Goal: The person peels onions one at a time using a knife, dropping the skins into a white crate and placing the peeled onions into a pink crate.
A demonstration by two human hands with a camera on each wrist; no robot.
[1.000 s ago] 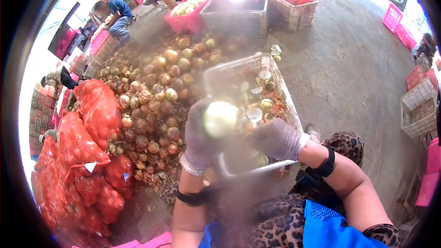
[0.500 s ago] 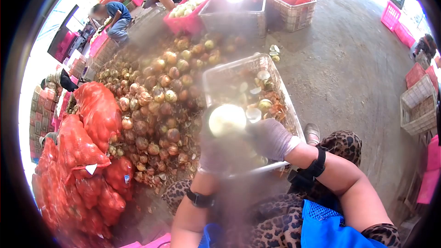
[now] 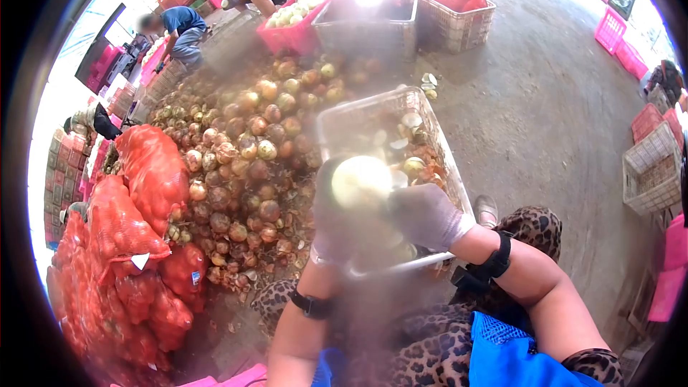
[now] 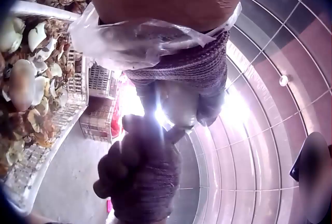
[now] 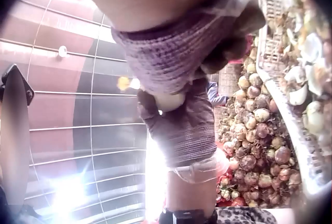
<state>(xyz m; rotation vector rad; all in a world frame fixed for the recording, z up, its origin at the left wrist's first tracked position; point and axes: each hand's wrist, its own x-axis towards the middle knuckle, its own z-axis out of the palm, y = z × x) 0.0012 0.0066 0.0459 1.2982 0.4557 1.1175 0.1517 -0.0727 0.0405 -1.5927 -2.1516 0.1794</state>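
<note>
My gloved left hand [image 3: 333, 218] grips a pale peeled onion [image 3: 362, 182] above the near end of a white crate [image 3: 459, 179]. In the left wrist view the onion [image 4: 181, 102] sits among the left hand's fingers, below the knitted cuff. My gloved right hand [image 3: 428, 216] is right beside the onion; its fingers [image 4: 116, 159] curl and its thumb reaches to the onion's edge. I cannot tell whether the right hand holds a tool. The crate contains onion skins, cut white pieces and an onion [image 3: 414, 166]. Glare and haze blur both hands.
A large heap of unpeeled onions [image 3: 244, 165] covers the floor on the left, next to red mesh sacks [image 3: 129, 244]. Behind stand a pink crate of peeled onions [image 3: 295, 25], a grey crate [image 3: 365, 29] and a crate with red mesh [image 3: 455, 18]. Two people crouch at the back left.
My left hand has shifted right with the onion, turning its pale side up. The right hand has come in against the onion and moved slightly left. In the last half second both hands move little.
</note>
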